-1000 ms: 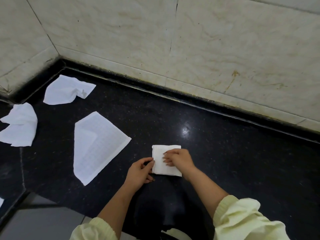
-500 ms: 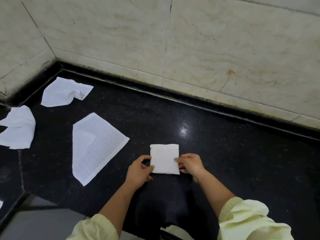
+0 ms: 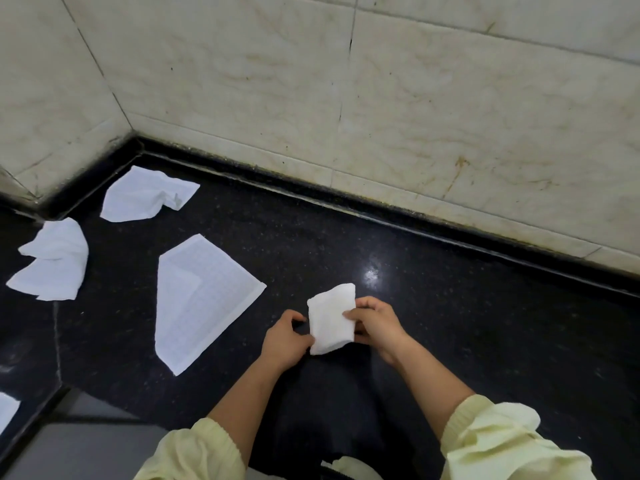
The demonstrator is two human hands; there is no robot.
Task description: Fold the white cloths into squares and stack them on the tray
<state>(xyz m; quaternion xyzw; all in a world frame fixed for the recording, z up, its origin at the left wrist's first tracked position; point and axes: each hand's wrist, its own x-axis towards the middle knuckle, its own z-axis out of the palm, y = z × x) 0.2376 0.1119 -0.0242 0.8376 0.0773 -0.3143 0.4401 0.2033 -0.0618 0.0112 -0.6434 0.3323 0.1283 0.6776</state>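
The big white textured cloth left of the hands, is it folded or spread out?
Mostly spread: the large white textured cloth lies flat on the black stone counter, with only one corner turned over onto it.

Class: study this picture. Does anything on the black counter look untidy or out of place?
Yes. One cloth by the wall corner and another cloth at the left edge lie crumpled; the flat cloth has a corner flipped over. No tray shows.

Black speckled countertop (image 3: pixel 467 334) (glossy, one light glare (image 3: pixel 371 274)) meets cream veined wall tiles (image 3: pixel 450 109) at a corner.
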